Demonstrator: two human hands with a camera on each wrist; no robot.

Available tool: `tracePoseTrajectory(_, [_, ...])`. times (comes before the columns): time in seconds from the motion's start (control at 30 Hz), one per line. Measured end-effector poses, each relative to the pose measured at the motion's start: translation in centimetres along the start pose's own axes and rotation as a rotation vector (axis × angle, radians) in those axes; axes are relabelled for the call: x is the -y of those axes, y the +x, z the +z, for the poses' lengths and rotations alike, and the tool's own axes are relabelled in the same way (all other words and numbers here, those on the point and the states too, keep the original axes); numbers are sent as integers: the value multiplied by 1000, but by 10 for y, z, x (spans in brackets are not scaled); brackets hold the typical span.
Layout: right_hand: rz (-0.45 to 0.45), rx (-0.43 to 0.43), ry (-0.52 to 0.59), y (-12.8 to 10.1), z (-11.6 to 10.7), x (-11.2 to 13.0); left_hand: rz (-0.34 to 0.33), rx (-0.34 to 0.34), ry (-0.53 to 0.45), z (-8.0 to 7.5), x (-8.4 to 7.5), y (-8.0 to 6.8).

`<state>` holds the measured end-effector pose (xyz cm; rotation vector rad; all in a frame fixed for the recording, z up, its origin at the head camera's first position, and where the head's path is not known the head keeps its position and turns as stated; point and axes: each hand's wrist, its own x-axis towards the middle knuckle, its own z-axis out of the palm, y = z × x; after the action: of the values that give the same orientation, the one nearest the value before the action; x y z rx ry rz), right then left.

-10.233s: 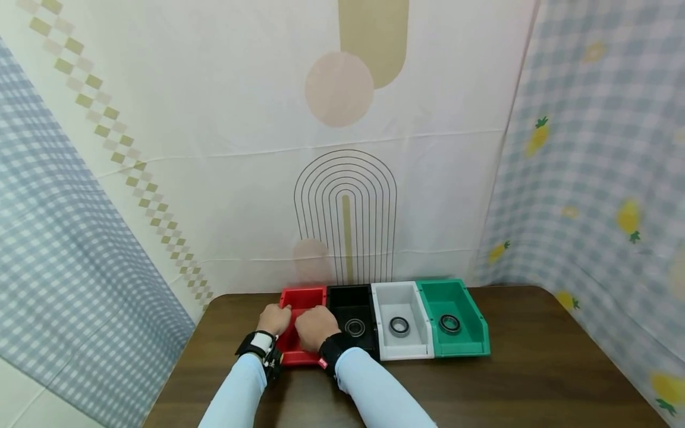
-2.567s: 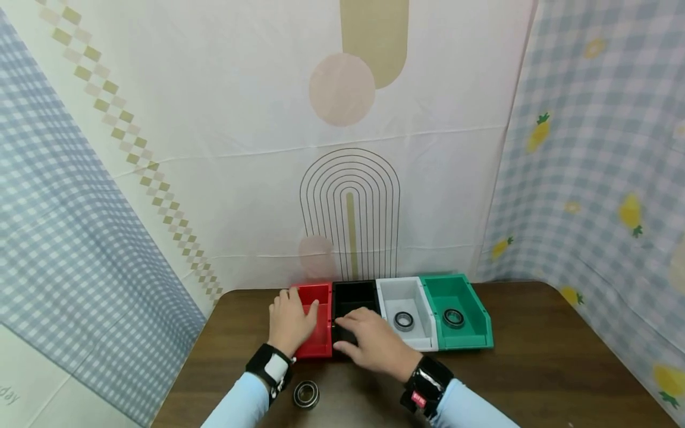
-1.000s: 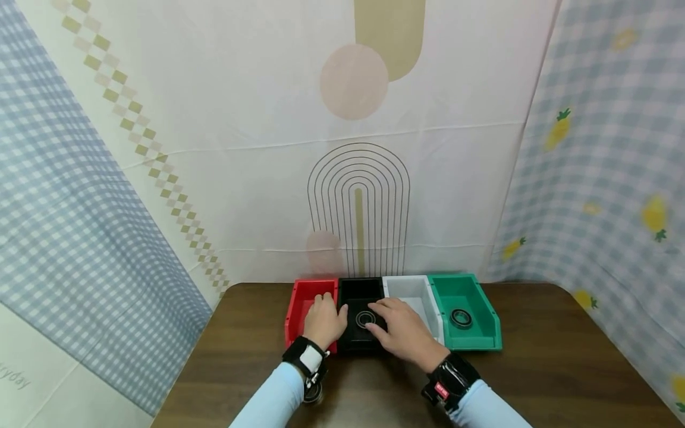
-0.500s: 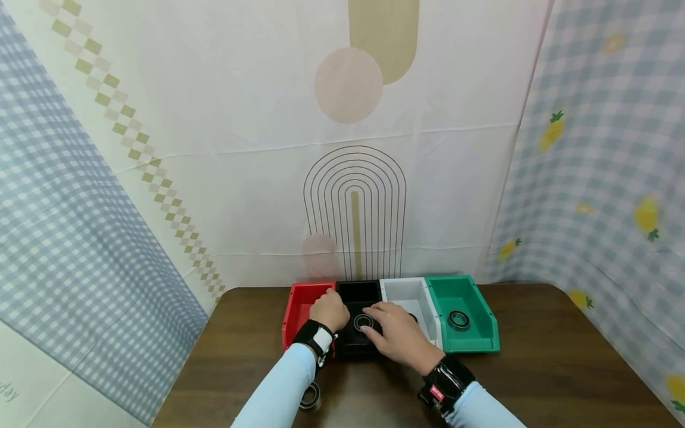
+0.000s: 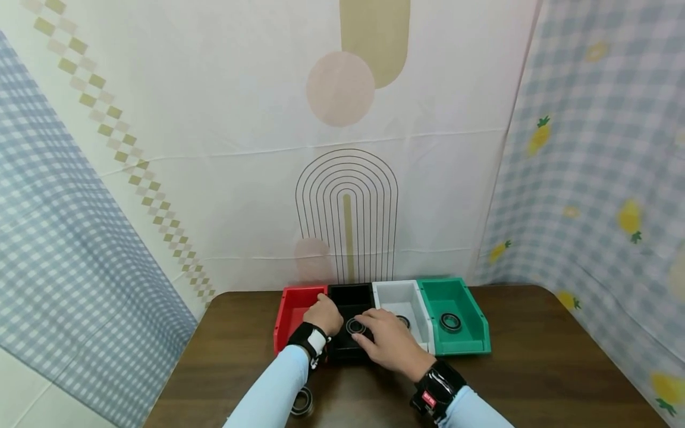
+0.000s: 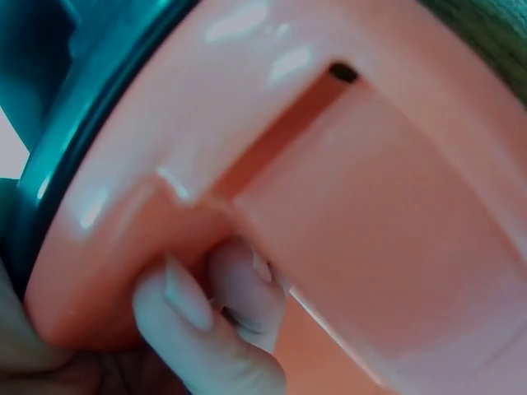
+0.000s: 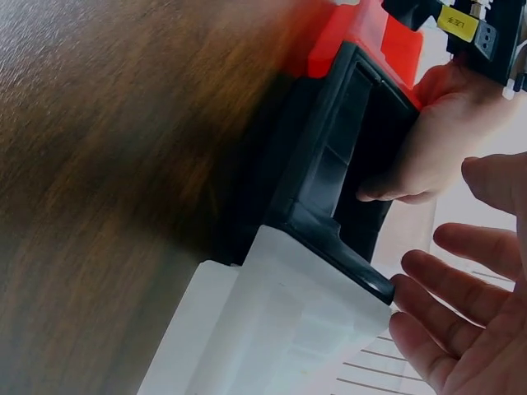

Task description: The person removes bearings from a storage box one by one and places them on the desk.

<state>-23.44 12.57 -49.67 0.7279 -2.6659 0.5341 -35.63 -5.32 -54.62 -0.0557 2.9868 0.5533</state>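
Red (image 5: pixel 283 326), black (image 5: pixel 350 292), white (image 5: pixel 397 290) and green (image 5: pixel 478 327) plastic bins stand side by side. My left hand (image 5: pixel 326 316) curls over the wall where the red and black bins meet; in the left wrist view its thumb (image 6: pixel 202 337) and a fingertip pinch at the red wall (image 6: pixel 387 206). My right hand (image 5: pixel 393 340) has its fingers spread at the black and white rims, a fingertip right at the corner in the right wrist view. Ring-shaped ball bearings lie in the black, white and green bins, the white one's partly hidden.
Another ball bearing (image 5: pixel 308 403) lies on the brown wooden table (image 5: pixel 540 368), partly behind my left sleeve. A patterned cloth (image 5: pixel 439 196) hangs just behind the bins, with checked cloths at both sides.
Ten seconds ago both hands were at the red bin, with no bearing seen on the table. Lately my left hand has shifted right and curled over the red-black wall; my right hand stays nearly put.
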Motion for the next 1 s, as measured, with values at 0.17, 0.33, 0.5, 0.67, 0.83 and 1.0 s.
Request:
tracePoseTrajectory(0.17, [-2, 1, 20, 2, -1, 1, -7, 23, -66, -26, -11, -26])
tracePoseTrajectory(0.33, [4, 37, 15, 2, -1, 1, -11, 26, -78, -26, -10, -30])
tracePoseTrajectory(0.5, [21, 75, 19, 3, 0, -1, -8, 27, -91, -26, -7, -30])
tracePoseTrajectory(0.67, [14, 89, 40, 5, 2, 0, 0, 13, -89, -24, -4, -30])
tracePoseTrajectory(0.83, [1, 97, 49, 7, 3, 0, 23, -2, -86, -22, -4, -32])
tracePoseTrajectory(1.0, [-2, 140, 55, 9, 5, -1, 40, 11, -100, -25, -5, -35])
